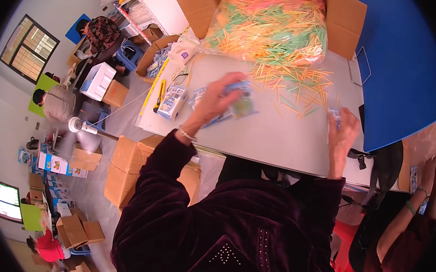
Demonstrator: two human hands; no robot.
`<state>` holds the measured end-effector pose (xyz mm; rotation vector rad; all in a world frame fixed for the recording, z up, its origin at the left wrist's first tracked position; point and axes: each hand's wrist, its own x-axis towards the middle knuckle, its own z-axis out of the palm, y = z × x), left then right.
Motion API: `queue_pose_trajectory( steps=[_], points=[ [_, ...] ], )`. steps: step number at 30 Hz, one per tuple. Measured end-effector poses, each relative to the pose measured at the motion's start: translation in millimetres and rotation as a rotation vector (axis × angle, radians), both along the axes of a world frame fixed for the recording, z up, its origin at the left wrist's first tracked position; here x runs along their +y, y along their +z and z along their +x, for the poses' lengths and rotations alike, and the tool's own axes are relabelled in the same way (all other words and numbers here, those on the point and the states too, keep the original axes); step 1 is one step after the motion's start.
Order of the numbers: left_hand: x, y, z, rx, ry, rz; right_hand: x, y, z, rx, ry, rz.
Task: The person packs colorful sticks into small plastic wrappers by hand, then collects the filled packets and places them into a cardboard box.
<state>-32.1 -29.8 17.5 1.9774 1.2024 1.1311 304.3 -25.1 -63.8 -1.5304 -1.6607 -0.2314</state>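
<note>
My left hand [217, 99] is closed on a small blue-and-green printed packet [242, 103], smeared by motion, above the table. Below and beside that hand lie flat packets with blue striped edges [216, 120]. Farther right, my right hand [344, 130] grips another small packet with a blue striped edge [335, 114]; the fingers partly cover it. Between the hands and the box, thin pink, yellow and green sticks [288, 86] are strewn loose. Many more fill a clear plastic bag [266, 30] in the open cardboard box [346, 24].
On the table [283, 145], left, are a white-and-blue pack [172, 102], a yellow cutter [160, 95] and scissors [179, 77]. A carton of packets [155, 56] stands beyond the left edge. A blue panel [404, 68] borders the right; a co-worker's arm [399, 224] is lower right.
</note>
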Motion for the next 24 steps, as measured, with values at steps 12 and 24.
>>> queue_pose_trajectory(
  steps=[12, 24],
  points=[
    [15, -67, -88, 0.539, 0.384, 0.197, 12, -33, 18, -0.139, -0.322, -0.187],
    [17, 1, 35, 0.228, 0.032, 0.295, -8, 42, -60, -0.046, 0.055, 0.147]
  ],
)
